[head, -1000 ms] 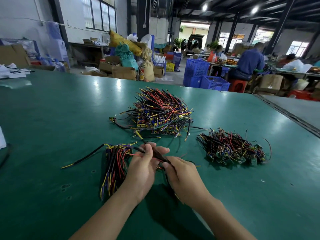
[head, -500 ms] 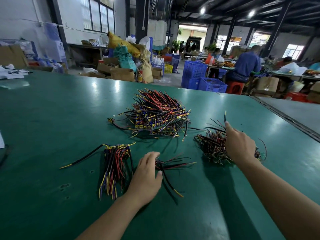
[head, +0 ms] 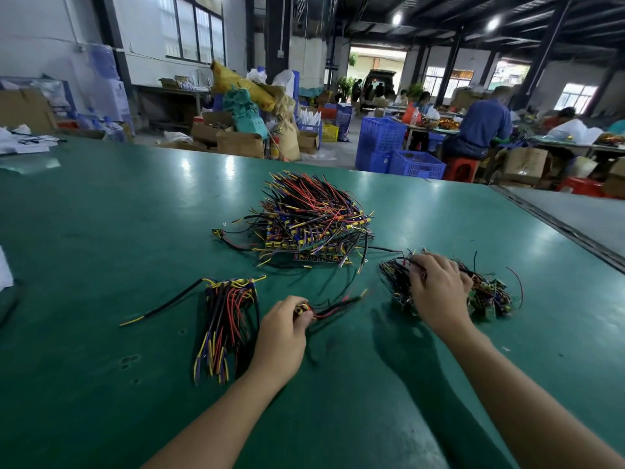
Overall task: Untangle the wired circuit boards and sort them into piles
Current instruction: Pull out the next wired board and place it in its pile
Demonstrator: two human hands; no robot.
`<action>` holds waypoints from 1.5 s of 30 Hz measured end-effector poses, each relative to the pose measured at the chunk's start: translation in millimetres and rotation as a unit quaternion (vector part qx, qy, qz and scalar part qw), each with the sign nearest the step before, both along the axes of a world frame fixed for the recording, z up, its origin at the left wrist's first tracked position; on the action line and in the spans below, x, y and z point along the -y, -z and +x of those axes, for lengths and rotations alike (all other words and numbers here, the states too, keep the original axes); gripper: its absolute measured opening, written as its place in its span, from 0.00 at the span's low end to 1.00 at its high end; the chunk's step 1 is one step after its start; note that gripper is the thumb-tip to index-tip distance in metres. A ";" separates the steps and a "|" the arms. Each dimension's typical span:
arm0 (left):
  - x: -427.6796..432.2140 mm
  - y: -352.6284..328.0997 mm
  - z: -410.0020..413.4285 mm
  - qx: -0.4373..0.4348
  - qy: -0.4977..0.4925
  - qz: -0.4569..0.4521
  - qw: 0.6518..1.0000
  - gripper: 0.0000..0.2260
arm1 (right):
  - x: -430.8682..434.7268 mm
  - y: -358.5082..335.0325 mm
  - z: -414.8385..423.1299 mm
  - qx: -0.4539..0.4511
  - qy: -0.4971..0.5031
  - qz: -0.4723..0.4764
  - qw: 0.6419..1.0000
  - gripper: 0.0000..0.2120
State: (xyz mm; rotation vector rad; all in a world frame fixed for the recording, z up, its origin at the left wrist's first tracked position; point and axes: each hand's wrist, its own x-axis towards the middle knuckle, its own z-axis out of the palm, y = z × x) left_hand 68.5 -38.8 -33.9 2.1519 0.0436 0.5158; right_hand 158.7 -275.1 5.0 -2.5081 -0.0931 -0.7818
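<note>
Saw a green surface [head: 101,231] filling the lower frame. Noted blue crates [head: 380,143] right of upper centre, cardboard boxes [head: 240,143] and a yellow sack [head: 243,86] left of them. Spotted a person in blue [head: 483,126] seated upper right, white papers [head: 23,143] at left edge.

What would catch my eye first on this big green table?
The big heap of red, black and yellow wired boards sits midway across the green table. Nearer, the left hand holds one wired board beside a straightened bundle, while the right hand grips wires in a smaller tangle at right.
</note>
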 end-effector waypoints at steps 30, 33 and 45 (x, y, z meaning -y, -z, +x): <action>6.7 -24.5 -14.8 -0.178 0.155 -0.496 0.836 0.09 | -77.3 22.4 -79.4 -0.217 -0.329 0.439 0.808 0.01; 6.0 -21.1 -13.4 -0.190 0.159 -0.500 0.829 0.07 | -76.2 23.1 -77.8 -0.206 -0.324 0.442 0.811 0.05; 10.3 -11.0 -10.8 -0.078 0.130 -0.449 0.880 0.07 | -75.1 28.3 -78.1 -0.132 -0.262 0.362 0.885 0.05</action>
